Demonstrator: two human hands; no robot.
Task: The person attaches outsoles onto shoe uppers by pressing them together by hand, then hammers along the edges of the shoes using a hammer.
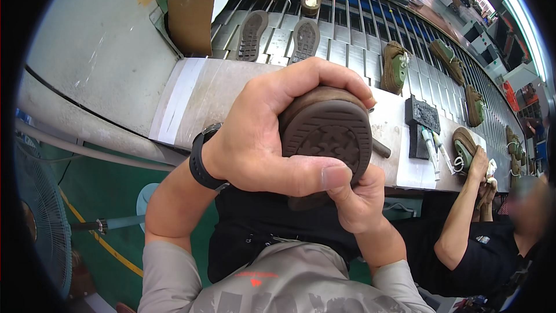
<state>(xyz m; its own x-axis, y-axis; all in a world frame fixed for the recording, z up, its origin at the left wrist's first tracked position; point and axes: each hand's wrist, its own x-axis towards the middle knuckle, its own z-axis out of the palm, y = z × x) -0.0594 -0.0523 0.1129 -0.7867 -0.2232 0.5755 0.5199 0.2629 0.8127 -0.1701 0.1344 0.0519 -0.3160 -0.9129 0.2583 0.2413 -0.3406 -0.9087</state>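
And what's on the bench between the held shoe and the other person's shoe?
In the head view, right of the held shoe: a brown rod, then a white sheet with dark blocks and two slim white tools.

Dk brn sole (329,130) w/ ridged pattern, blk watch strap (200,165), grn floor (113,197).
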